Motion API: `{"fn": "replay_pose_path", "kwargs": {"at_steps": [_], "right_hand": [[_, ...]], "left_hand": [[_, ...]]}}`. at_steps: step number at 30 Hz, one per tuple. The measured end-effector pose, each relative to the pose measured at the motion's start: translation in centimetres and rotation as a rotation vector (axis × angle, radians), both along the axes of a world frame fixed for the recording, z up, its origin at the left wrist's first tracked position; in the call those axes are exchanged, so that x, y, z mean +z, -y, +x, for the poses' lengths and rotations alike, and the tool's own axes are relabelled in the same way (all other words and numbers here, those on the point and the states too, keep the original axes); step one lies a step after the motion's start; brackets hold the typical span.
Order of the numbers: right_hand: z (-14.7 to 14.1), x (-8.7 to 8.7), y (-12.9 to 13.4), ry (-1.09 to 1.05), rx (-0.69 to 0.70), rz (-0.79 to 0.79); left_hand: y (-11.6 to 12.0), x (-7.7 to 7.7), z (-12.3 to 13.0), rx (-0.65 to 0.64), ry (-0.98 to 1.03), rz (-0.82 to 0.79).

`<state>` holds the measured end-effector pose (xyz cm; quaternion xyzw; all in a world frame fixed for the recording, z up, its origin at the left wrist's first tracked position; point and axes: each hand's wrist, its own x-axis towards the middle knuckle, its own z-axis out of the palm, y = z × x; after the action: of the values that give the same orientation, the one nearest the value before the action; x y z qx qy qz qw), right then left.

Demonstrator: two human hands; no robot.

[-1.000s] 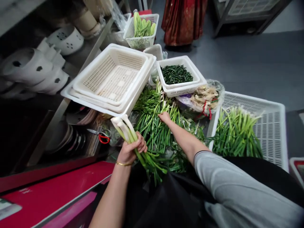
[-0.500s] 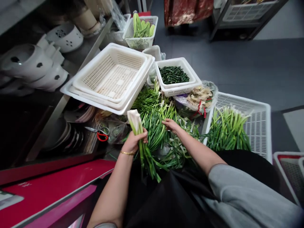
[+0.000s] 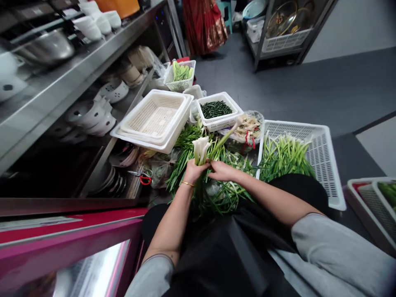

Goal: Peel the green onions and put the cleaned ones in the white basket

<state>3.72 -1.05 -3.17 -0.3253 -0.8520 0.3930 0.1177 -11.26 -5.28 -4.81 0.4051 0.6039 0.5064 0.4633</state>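
Note:
My left hand [image 3: 195, 170] is wrapped round a bunch of green onions [image 3: 201, 150], white ends upward and green leaves hanging below. Close against it, my right hand [image 3: 221, 171] pinches a single green onion stalk [image 3: 225, 139], which slants up to the right with its pale root end on top. Loose green onions and cut leaves [image 3: 227, 198] lie in a heap under and behind both hands. To the right, a white basket [image 3: 328, 161] holds more green onions [image 3: 286, 154], their white ends pointing away from me.
Stacked white baskets [image 3: 154, 117] stand at the back left, beside a basket of dark green chillies [image 3: 215, 109]. Red-handled scissors [image 3: 145, 178] lie left of the heap. A metal shelf [image 3: 77, 62] runs along the left. A person in a red garment [image 3: 206, 27] stands at the far end.
My right hand has come in beside my left, now with a green onion stalk standing up from it. The camera view has tilted up, showing more of the room.

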Motion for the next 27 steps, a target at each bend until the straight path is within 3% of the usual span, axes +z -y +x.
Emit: {"fn": "replay_pose_path", "kwargs": {"at_steps": [3,7,13,16,18,20,22,25,27], "right_hand": [[2.5,2.5,-1.2,0.023,-0.033,-0.053],[3.6,4.0,-2.4,-0.293,-0.213,-0.137],[1.3,1.6,-1.6,-0.252,-0.040,-0.477],[1.6,0.5,-1.3,-0.199,0.011,-0.618],[2.5,0.7,-1.5,-0.214,0.042,-0.745],[4.2,1.9,-2.4,-0.332,-0.063,-0.846],[7.0,3.7,-4.3,-0.534,-0.303,-0.839],[12.3,6.1,-8.2,-0.830,-0.659,-0.603],[14.9,6.3,-10.5,-0.858,-0.714,-0.449]], "left_hand": [[1.1,0.9,-0.8,-0.068,0.074,-0.080],[1.6,1.5,-1.6,-0.157,0.210,-0.128],[2.1,0.4,-1.6,-0.230,0.264,-0.106],[2.5,0.0,-1.9,-0.308,0.291,-0.175],[2.7,0.0,-2.4,-0.379,0.304,-0.211],[2.8,0.0,-3.0,-0.419,0.307,-0.221],[3.1,-0.1,-3.8,-0.414,0.308,-0.237],[3.6,-1.0,-5.1,-0.337,0.331,-0.270],[3.8,-1.7,-5.7,-0.284,0.358,-0.282]]}}
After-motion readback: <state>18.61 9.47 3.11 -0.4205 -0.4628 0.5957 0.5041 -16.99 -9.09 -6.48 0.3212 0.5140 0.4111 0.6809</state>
